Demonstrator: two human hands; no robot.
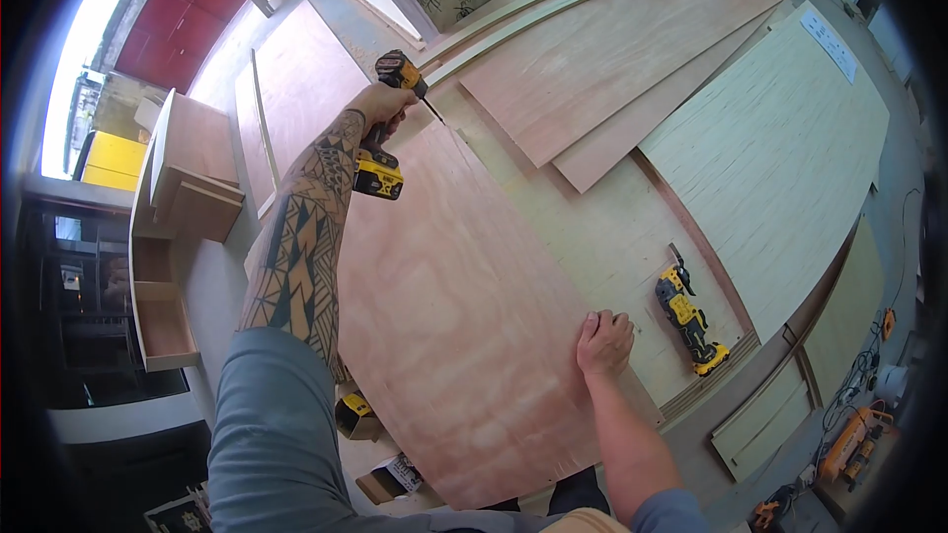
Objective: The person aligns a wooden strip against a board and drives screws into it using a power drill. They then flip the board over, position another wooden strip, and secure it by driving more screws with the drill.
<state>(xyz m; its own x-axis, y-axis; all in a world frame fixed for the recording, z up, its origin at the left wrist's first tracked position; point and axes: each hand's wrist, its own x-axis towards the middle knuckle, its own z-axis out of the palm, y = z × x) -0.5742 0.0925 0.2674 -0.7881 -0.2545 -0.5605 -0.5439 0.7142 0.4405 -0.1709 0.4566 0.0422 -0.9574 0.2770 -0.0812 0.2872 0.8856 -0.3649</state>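
Note:
My left hand [387, 107], at the end of a tattooed forearm, is wrapped round the handle of a yellow and black cordless drill [379, 176]. The drill's long thin bit points down at the far corner of a reddish plywood panel [454, 306]. On the panel's right edge lies my right hand [604, 343], its fingers bent over that edge and the thumb on top. A yellow and black oscillating multi-tool [686, 316] rests to the right of this hand, on the pale board beneath.
More plywood sheets [622, 59] lie stacked beyond, and a pale sheet [780, 158] with a paper label is at the right. Wooden cabinet parts [163, 316] stand at the left. Cables and an orange tool [857, 439] are at lower right. A small box [357, 417] sits below the panel.

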